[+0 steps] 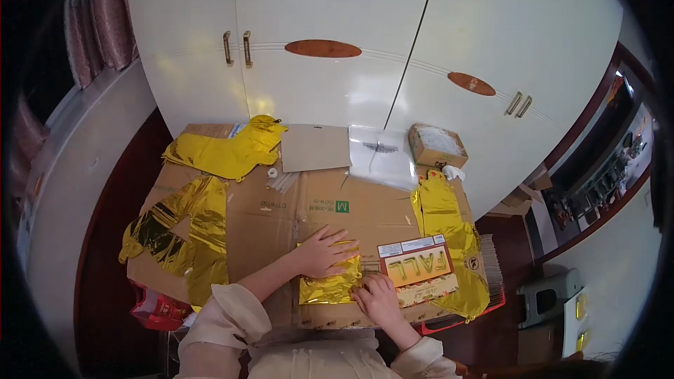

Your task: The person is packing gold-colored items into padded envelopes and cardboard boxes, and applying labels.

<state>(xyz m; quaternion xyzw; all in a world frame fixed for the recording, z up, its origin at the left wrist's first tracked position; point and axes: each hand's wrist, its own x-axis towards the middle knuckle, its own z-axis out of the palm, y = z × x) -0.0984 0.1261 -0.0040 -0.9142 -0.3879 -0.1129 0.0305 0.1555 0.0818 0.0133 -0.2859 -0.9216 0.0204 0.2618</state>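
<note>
A folded gold foil balloon (326, 290) lies on the cardboard in front of me, pressed into a roughly square packet. My left hand (324, 253) rests flat across its upper part, fingers spread to the right. At the packet's right edge, my right hand (375, 300) has its fingers bent and gripping the foil; the fingertips are partly hidden. Just beyond that hand lies a printed card (418, 267) with gold balloon letters pictured on it. Flat unfilled foil balloons lie around: one at the far left (221, 152), one at the near left (208, 228), one at the right (449, 238).
Flattened cardboard (267, 203) covers the work surface. At its back are a grey-brown card sheet (315, 148), a clear plastic sleeve (381, 157), a small open box (437, 145) and thin clear straws (283, 182). White cabinets (316, 0) rise behind. A grey stool (551, 295) stands right.
</note>
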